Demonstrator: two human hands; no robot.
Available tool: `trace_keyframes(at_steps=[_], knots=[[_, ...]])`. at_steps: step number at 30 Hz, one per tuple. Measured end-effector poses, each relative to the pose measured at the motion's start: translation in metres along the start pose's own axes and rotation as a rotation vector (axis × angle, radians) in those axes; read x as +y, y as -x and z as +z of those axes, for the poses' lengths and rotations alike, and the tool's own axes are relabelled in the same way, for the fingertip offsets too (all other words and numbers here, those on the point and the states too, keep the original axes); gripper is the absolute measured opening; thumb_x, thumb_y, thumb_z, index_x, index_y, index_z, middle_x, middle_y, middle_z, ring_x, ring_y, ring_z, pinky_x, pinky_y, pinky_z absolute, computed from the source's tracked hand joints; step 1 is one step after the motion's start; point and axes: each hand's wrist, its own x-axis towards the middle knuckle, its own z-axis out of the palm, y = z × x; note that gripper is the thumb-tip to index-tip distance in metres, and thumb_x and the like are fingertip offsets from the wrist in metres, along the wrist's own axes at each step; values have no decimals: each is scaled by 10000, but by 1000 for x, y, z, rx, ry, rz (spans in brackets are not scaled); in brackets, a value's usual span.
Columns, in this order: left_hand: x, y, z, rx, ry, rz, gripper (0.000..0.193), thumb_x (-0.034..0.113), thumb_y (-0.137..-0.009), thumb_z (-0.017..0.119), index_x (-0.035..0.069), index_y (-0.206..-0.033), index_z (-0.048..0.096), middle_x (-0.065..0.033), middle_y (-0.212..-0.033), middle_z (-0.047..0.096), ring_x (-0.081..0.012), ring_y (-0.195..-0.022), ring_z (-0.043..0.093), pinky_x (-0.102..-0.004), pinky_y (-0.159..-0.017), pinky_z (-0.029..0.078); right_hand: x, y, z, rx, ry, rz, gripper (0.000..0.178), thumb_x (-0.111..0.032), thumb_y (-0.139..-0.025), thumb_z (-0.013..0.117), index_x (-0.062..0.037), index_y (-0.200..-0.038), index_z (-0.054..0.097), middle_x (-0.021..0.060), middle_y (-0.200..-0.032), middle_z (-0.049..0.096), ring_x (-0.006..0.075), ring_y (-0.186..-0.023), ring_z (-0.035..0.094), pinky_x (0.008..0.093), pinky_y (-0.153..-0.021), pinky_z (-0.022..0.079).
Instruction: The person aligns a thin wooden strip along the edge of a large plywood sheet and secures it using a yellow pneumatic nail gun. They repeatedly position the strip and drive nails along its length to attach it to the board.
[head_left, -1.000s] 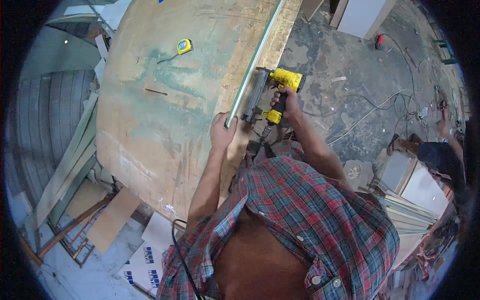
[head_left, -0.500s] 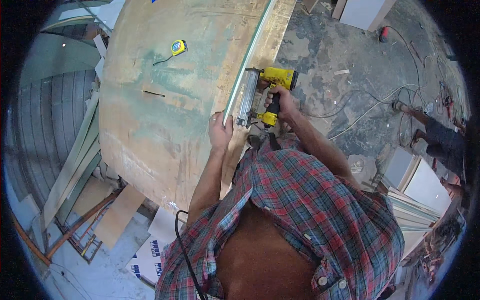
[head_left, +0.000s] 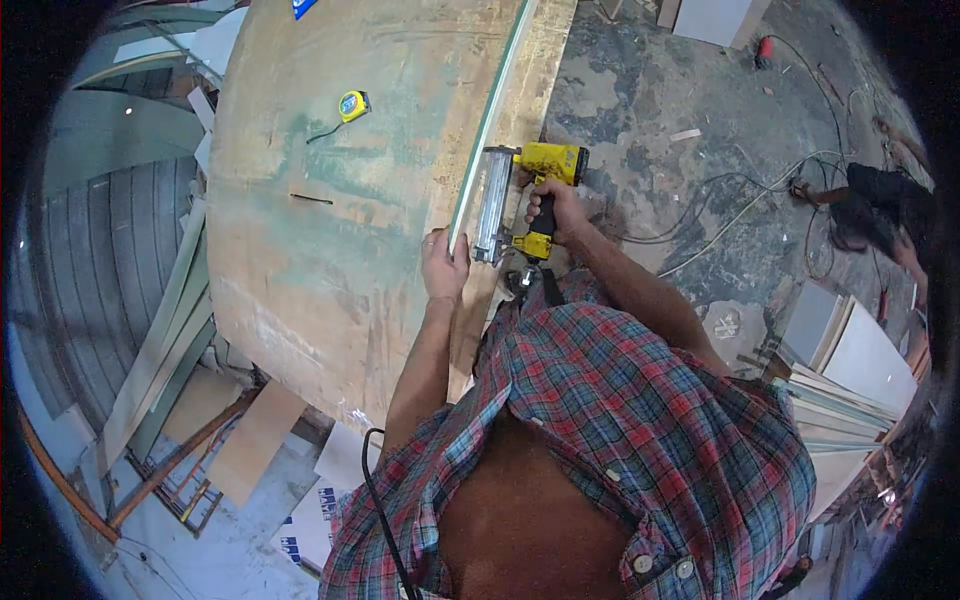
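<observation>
My right hand is wrapped round the black handle of a yellow nail gun. Its silver magazine and nose lie close along the right side of a long, thin white-and-green strip; whether they touch cannot be made out. The strip runs up the right part of a large wooden worktable. At the strip's near end my left hand grips it, thumb on one side and fingers on the other.
A yellow tape measure and a small dark stick lie on the tabletop. Hoses cross the stained floor at the right. Another person is at the far right. Stacked boards stand behind my right side; long panels lean at the left.
The view has shifted slightly, so the table and tools sit a little differently in it. Both hands keep their grips. The person at the right has changed posture.
</observation>
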Motion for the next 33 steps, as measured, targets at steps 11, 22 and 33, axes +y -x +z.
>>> trace_keyframes(at_steps=[11, 22, 33], knots=[[-6, -2, 6, 34, 5, 39, 178, 194, -933, 629, 39, -1015, 664, -176, -924, 615, -373, -894, 579, -454, -801, 470, 4, 6, 9, 51, 72, -89, 82, -158, -836, 588, -85, -864, 560, 15, -648, 518, 158, -546, 519, 330, -543, 478], [-4, 0, 2, -17, 3, 32, 215, 161, -896, 653, 41, -1073, 674, -152, -951, 633, -356, -929, 592, -444, -817, 487, -29, -9, 14, -102, -12, -135, 297, -179, -882, 545, -53, -1143, 608, -26, -650, 462, 121, -551, 474, 303, -565, 471], [2, 7, -6, 9, 53, 2, 253, 153, -894, 672, 20, -1110, 676, -168, -905, 624, -342, -860, 600, -423, -766, 481, -28, 6, -5, -14, -52, -52, 168, -181, -856, 565, -56, -967, 583, 2, -677, 483, 152, -575, 489, 343, -586, 480]])
